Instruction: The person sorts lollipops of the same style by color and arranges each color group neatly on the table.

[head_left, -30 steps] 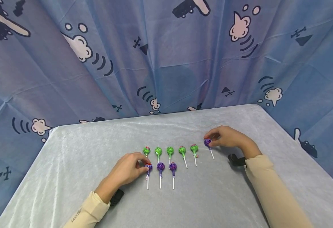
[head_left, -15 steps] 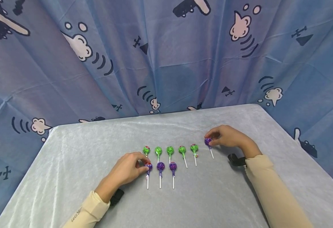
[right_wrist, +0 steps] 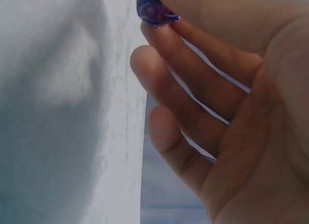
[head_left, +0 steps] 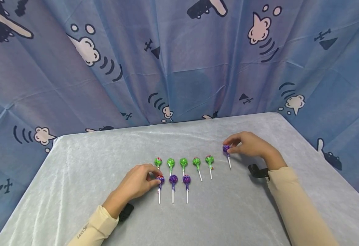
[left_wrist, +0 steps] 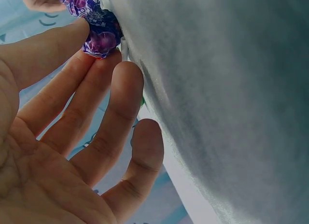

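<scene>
Between thumb and fingers, my left hand (head_left: 139,181) pinches the head of a purple lollipop (left_wrist: 104,36) at the left end of the nearer row. Two more purple lollipops, a middle one (head_left: 173,179) and a right one (head_left: 186,179), lie beside it, sticks toward me. Off to the right, my right hand (head_left: 250,145) pinches another purple lollipop (head_left: 226,149) by its wrapped head, its white stick slanting down. Only part of that head shows in the right wrist view. Several green lollipops (head_left: 183,162) form the farther row, between the hands.
A pale grey cloth covers the table (head_left: 216,215). Behind it hangs a blue patterned curtain (head_left: 191,89), close to the table's back edge. Black wrist straps with cameras sit at both wrists, the right camera (head_left: 257,171) just above the cloth.
My right hand has moved slightly away from me and to the right, carrying its purple lollipop. The left hand and the rows of lollipops have stayed put.
</scene>
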### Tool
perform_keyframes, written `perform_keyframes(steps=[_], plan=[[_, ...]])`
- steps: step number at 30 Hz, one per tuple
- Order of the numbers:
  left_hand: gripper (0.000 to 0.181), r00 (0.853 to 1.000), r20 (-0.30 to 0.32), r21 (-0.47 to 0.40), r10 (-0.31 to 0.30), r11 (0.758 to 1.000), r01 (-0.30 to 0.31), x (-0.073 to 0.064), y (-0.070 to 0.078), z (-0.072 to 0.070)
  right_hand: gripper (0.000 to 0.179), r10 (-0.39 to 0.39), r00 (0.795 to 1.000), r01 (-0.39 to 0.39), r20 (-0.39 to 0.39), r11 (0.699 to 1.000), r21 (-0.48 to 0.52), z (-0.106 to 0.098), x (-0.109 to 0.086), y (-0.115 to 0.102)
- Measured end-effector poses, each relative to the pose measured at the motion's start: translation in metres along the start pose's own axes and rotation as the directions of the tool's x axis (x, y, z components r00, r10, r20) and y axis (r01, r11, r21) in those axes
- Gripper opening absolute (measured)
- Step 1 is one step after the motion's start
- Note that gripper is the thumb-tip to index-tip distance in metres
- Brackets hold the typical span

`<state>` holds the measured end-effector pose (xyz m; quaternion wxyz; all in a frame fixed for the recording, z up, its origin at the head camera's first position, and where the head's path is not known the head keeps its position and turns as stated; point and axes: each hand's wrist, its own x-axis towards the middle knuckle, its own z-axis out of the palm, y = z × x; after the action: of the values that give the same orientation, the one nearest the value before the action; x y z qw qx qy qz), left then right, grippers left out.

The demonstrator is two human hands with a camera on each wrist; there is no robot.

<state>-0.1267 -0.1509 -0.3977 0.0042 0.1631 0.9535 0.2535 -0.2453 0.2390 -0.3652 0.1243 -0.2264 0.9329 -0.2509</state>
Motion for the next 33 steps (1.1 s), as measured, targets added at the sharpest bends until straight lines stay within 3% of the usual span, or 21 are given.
perform_keyframes(steps=[11,22,33], plan=[[0.012,1.0,0.001,0.002,0.008,1.0,-0.008,0.0,-0.001,0.0,0.031,-0.005,1.0,0.005,-0.009,1.0,0.031,0.001,0.0,-0.003],[0.013,1.0,0.003,-0.001,-0.001,1.0,0.001,0.001,-0.001,0.0,0.03,-0.044,0.999,0.044,-0.001,0.998,0.043,0.002,-0.004,-0.021],[0.013,1.0,-0.005,-0.008,-0.009,1.0,0.009,-0.001,-0.001,0.001,0.028,-0.141,0.99,0.141,-0.015,0.988,0.061,0.019,-0.004,-0.039]])
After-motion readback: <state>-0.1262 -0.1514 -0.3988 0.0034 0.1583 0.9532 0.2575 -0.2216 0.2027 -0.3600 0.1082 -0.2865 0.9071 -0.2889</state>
